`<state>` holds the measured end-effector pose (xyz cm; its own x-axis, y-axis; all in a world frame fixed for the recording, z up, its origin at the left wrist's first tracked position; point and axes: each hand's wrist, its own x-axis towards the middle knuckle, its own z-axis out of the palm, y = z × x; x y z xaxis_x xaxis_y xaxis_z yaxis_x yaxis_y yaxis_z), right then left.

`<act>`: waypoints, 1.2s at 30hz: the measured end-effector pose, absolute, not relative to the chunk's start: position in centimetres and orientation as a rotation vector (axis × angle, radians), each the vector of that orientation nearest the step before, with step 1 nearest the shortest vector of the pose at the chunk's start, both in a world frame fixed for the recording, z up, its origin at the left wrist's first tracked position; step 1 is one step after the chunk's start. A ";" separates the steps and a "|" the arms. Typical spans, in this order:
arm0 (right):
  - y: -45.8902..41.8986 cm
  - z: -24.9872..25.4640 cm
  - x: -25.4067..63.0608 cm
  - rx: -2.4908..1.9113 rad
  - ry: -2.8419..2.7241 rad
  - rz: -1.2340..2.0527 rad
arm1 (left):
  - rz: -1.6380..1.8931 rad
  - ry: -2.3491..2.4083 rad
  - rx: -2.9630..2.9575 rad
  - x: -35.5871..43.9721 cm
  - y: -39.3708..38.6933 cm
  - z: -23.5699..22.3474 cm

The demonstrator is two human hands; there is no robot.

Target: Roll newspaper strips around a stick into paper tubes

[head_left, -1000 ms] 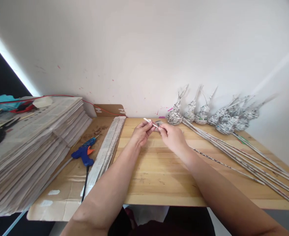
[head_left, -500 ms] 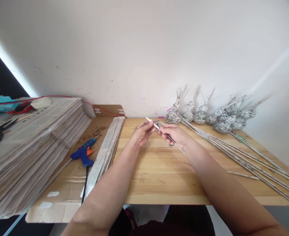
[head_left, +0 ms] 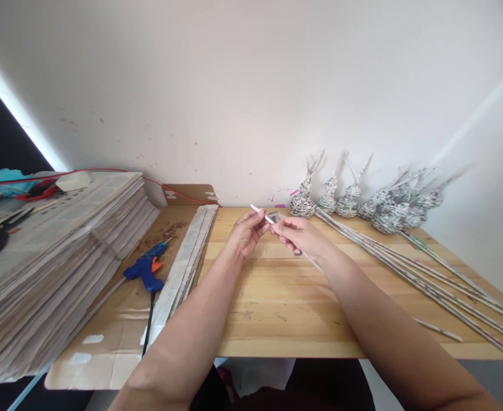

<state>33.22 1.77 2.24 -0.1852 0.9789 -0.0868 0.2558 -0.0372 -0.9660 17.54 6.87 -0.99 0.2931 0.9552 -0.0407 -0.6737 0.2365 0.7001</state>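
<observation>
A thin rolled-paper stick (head_left: 269,219) slants between my two hands above the wooden table. My left hand (head_left: 247,234) pinches it close to its pale upper tip, which pokes out past the thumb. Farther down, my right hand (head_left: 299,233) has closed around the same stick, and its lower end shows under the wrist. Something small and greyish sits behind the fingers, too hidden to name. Beyond my right hand, a woven paper figure (head_left: 302,204) stands against the wall.
More woven figures (head_left: 388,216) line the wall at right, with long paper sticks (head_left: 388,257) before them. A short stick (head_left: 438,329) lies nearer. Leftward are a blue glue gun (head_left: 145,267) on cardboard (head_left: 106,319), newspaper strips (head_left: 187,251) and a tall newspaper stack (head_left: 101,228).
My right hand has slid slightly up the stick toward my left hand, covering more of it. The stick's tip has shifted a little to the left. The left hand stays nearly in place.
</observation>
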 end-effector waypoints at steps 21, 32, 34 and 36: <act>1.7 2.7 33.8 -1.198 -1.460 1.566 | 1.168 0.510 0.671 17.5 6.8 -1.2; 2.0 2.1 33.3 -1.557 -1.910 0.470 | 1.191 0.670 0.507 17.6 7.3 -1.2; 2.0 1.9 33.1 -1.583 -1.968 0.289 | 1.225 0.655 0.484 17.5 7.2 -0.8; 2.0 1.8 33.0 -1.585 -1.994 0.224 | 1.249 0.646 0.465 17.4 7.0 -0.5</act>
<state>32.96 1.95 1.77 -0.1293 0.9349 0.3305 0.8383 0.2811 -0.4672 17.36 7.04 -0.47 0.1792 0.9646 -0.1937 -0.7152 0.2629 0.6476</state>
